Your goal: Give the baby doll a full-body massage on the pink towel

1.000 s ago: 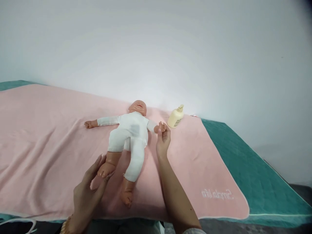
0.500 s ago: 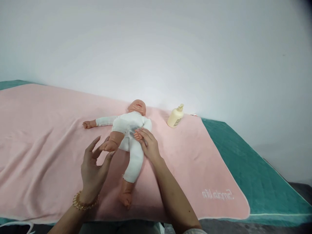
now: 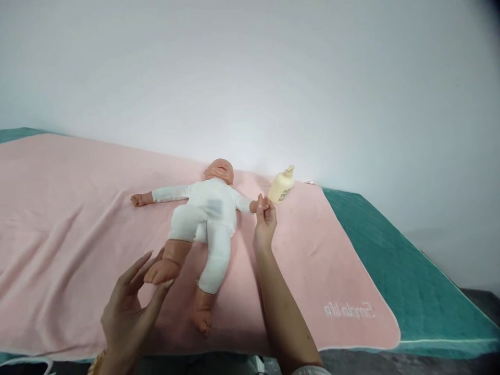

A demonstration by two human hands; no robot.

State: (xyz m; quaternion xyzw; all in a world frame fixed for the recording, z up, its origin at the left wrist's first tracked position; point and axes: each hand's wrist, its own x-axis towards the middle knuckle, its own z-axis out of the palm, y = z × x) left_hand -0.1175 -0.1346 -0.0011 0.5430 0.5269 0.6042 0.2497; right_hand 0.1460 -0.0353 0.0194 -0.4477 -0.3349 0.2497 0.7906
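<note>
Held the baby doll (image 3: 211, 190) face up on the pink blanket (image 3: 336, 260), left of the pump bottle (image 3: 281, 187). Spanned one foot (image 3: 163, 270) loosely between thumb and fingers of the left hand (image 3: 124, 312); pinched the doll's hand (image 3: 261, 201) in the right hand (image 3: 266, 229), just beside the pump bottle. Likely risked tipping the pump bottle by sideways right-hand drift, and dropping the foot through left-hand slack.

You are facing a doll (image 3: 222, 198) that is lying on a blanket (image 3: 97, 177) over a mat (image 3: 390, 250); a pump bottle (image 3: 280, 188) is standing right of the doll, a wall (image 3: 250, 78) rising behind.
</note>
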